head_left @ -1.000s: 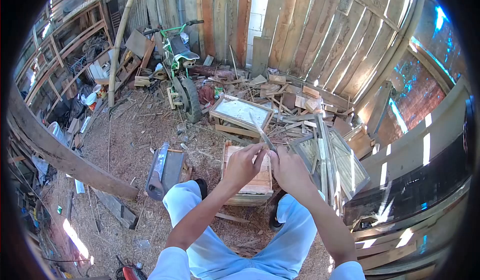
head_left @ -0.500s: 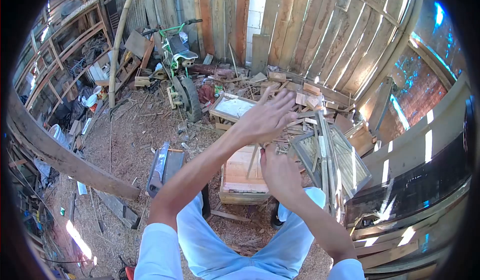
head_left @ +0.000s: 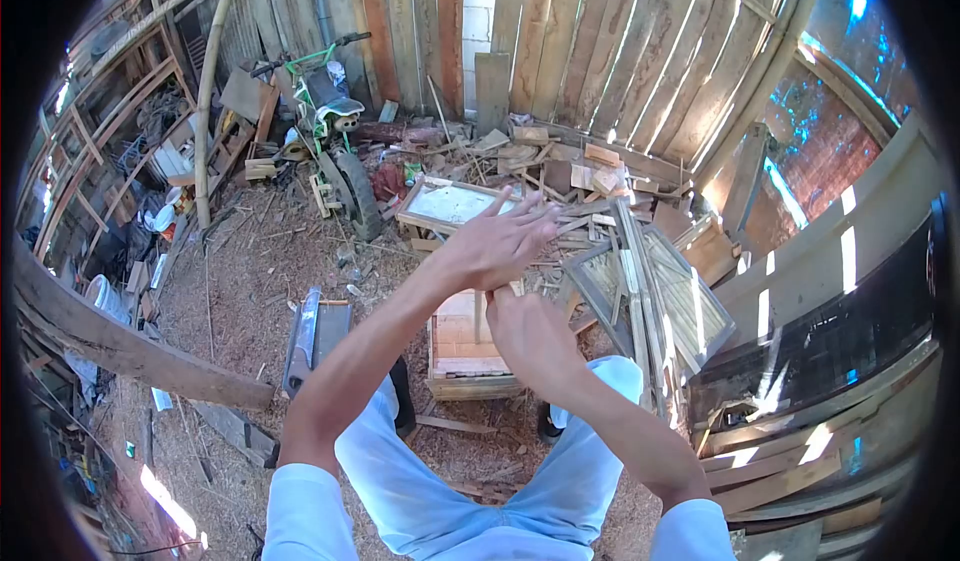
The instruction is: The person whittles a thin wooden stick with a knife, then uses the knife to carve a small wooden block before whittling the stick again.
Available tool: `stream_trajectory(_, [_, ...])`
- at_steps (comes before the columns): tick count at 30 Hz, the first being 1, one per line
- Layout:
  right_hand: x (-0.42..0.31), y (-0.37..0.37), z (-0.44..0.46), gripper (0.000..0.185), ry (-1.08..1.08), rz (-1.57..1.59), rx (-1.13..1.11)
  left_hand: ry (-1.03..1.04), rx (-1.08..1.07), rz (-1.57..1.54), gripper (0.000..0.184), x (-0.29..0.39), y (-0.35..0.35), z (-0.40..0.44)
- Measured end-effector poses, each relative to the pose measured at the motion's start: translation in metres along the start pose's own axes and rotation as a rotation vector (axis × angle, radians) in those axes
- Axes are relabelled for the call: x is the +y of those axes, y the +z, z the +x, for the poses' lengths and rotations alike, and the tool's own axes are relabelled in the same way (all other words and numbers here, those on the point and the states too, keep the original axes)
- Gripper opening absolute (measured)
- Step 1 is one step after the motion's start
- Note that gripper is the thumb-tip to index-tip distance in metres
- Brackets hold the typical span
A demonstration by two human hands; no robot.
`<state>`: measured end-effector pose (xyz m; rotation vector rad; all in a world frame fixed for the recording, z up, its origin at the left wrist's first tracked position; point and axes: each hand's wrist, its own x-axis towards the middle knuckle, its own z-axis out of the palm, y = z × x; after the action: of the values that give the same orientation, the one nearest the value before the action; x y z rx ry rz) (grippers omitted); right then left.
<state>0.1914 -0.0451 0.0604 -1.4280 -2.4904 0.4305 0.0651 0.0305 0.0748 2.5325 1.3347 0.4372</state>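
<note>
My left hand (head_left: 500, 246) is held palm down with the fingers stretched out and spread, just above my right hand. Closed fingers of my right hand (head_left: 535, 333) grip a thin wooden strip (head_left: 478, 319), which slants down from the fist. Part of the strip is covered by the hands, and whether my left palm touches its upper end I cannot tell. Below the hands, between my feet, stands a wooden box (head_left: 470, 391) with pale boards (head_left: 462, 343) on top. To its left, what looks like a handsaw (head_left: 303, 336) lies along a dark flat piece (head_left: 332, 329).
A framed white panel (head_left: 450, 203) lies ahead, beside a heap of wood offcuts (head_left: 595, 176). Slatted frames (head_left: 690, 301) lean at the right. A green motorbike (head_left: 335, 111) stands near the plank wall (head_left: 570, 51). A curved beam (head_left: 140, 336) crosses at left.
My left hand has come down closer to my right fist. Both hands have shifted slightly left in view, and the camera has turned a little. The right hand keeps its grip on the strip.
</note>
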Motion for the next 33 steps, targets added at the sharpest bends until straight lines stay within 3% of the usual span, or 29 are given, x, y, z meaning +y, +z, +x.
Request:
stream_trajectory(1, [0.002, 0.005, -0.001, 0.022, 0.015, 0.018, 0.017, 0.008, 0.001, 0.009, 0.061, 0.0, -0.004, 0.002])
stream_trajectory(4, [0.01, 0.013, 0.001, 0.025, 0.025, 0.035, 0.044, 0.215, 0.301, 0.012, 0.058, 0.016, -0.03, 0.002])
stream_trajectory(5, [0.012, 0.015, 0.0, 0.026, 0.011, 0.039, 0.064, 0.194, 0.303, -0.204, 0.057, 0.025, -0.052, -0.002])
stream_trajectory(7, [0.011, 0.012, 0.004, 0.026, 0.024, 0.044, 0.039, 0.129, 0.38, -0.298, 0.057, 0.013, -0.067, -0.001])
stream_trajectory(14, [0.009, 0.003, 0.011, 0.029, 0.006, -0.01, 0.054, -0.008, 0.311, -0.125, 0.054, -0.029, -0.008, -0.005])
stream_trajectory(17, [0.011, 0.004, 0.015, 0.029, -0.045, -0.036, 0.065, -0.079, 0.276, -0.292, 0.05, -0.043, 0.002, -0.003])
stream_trajectory(23, [0.028, 0.037, 0.019, 0.028, -0.055, -0.046, 0.011, -0.05, 0.304, -0.225, 0.038, -0.08, 0.052, -0.001])
stream_trajectory(24, [0.029, 0.038, 0.022, 0.028, -0.056, -0.046, 0.015, 0.033, 0.515, -0.174, 0.032, -0.068, 0.045, -0.005])
stream_trajectory(25, [0.029, 0.041, 0.022, 0.027, -0.048, -0.026, 0.019, 0.03, 0.508, -0.178, 0.032, -0.057, 0.036, -0.01])
stream_trajectory(28, [0.031, 0.045, 0.025, 0.026, -0.026, 0.067, -0.031, -0.134, 0.695, -0.672, 0.022, -0.042, 0.028, -0.031])
stream_trajectory(33, [0.042, 0.055, 0.027, 0.028, -0.152, 0.32, -0.093, -0.011, 0.693, -0.317, 0.018, -0.022, 0.035, -0.07])
